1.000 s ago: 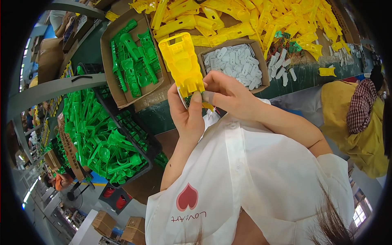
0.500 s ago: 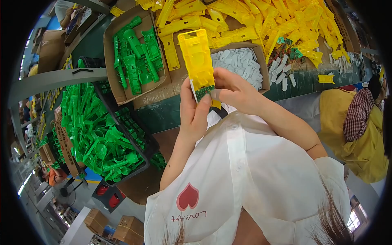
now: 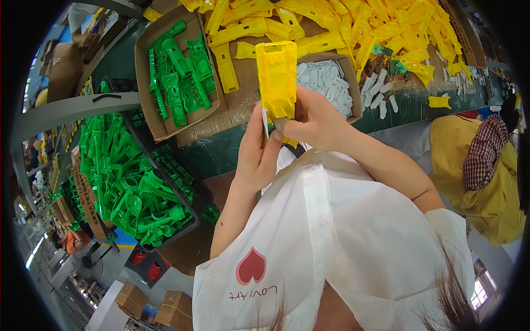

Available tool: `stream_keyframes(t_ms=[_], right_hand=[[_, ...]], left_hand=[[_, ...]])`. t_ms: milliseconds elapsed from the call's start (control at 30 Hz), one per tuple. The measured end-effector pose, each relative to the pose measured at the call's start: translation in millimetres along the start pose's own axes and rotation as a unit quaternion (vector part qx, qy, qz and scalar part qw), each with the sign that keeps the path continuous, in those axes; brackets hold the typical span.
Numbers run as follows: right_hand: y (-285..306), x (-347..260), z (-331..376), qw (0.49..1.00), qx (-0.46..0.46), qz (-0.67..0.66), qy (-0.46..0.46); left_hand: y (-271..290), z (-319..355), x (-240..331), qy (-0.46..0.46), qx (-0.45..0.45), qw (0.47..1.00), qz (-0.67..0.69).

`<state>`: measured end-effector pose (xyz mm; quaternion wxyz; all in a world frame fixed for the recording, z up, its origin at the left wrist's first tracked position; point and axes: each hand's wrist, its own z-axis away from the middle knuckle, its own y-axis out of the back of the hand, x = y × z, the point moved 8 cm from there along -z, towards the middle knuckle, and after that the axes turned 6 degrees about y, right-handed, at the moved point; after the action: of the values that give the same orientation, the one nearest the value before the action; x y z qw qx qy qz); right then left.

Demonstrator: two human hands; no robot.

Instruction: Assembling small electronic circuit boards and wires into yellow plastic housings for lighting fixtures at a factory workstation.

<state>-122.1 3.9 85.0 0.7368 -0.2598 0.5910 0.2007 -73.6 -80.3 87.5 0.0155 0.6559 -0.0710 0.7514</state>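
Note:
Both my hands hold one long yellow plastic shell (image 3: 278,77) upright before my chest, its hollow, ribbed inside toward me. My left hand (image 3: 257,149) is closed on its lower left side, where a thin white strip (image 3: 265,124) shows along the edge. From the right, my right hand (image 3: 317,121) grips the lower end, thumb pressed inward over the lower part. A bit of green circuit board (image 3: 271,127) shows between the thumbs, mostly covered by my fingers.
A cardboard box (image 3: 144,91) of green shells stands left of my hands. Lower left is a black crate (image 3: 190,218) heaped with green parts. Ahead lie piled yellow shells (image 3: 386,33), a box of white pieces (image 3: 326,83) and wired green boards (image 3: 396,67). A person in yellow clothing (image 3: 458,171) is at right.
The yellow shell has shifted slightly right and stands straighter. My right thumb has pressed in over the lower part, and less of the green board shows now.

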Motion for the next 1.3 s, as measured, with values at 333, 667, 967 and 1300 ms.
stream_keyframes(t_ms=[333,667,967,1300], right_hand=[[4,-36,10,0.883,0.066,0.391,0.252],[-18,-36,12,0.831,0.06,0.47,0.291],[9,-16,-12,0.957,-0.02,0.276,0.09],[0,46,-14,0.983,-0.182,0.003,-0.031]], left_hand=[[12,-13,-25,0.078,0.019,0.942,0.327],[8,-4,-34,0.097,0.031,0.917,0.386],[21,-18,-27,0.082,0.1,0.948,0.291],[32,-34,5,-0.005,0.006,0.921,0.391]])
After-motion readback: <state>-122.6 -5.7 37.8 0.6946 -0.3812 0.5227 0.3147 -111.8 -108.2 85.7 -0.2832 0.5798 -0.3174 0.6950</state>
